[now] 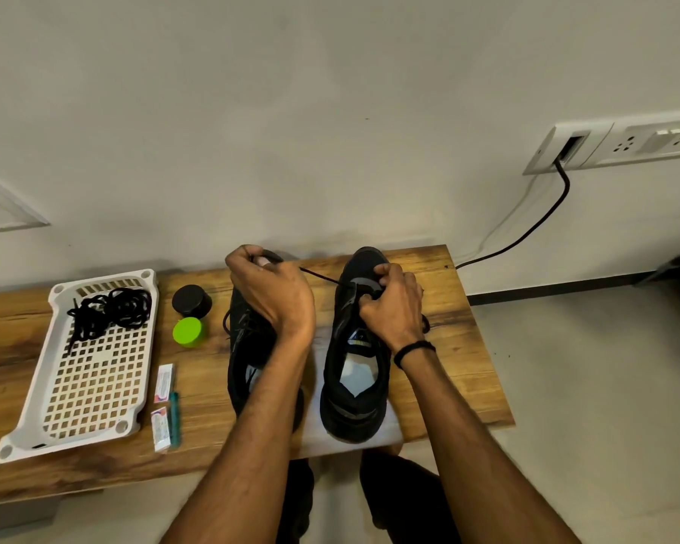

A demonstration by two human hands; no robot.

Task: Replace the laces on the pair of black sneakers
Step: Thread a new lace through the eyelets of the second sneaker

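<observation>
Two black sneakers stand side by side on the wooden table, toes toward the wall. My left hand (269, 292) hovers over the left sneaker (248, 371) and pinches the end of a black lace (322, 276), pulled taut to the left. That lace runs into the front eyelets of the right sneaker (356, 386). My right hand (393, 304) grips the right sneaker's upper near the toe. A tangle of black laces (107, 312) lies in the white basket.
The white perforated basket (91, 390) sits at the left. A black jar (192, 300), a green lid (188, 331), two small packets (165, 380) and a teal pen (174, 418) lie between basket and shoes. A black cable (534, 225) hangs from the wall socket at right.
</observation>
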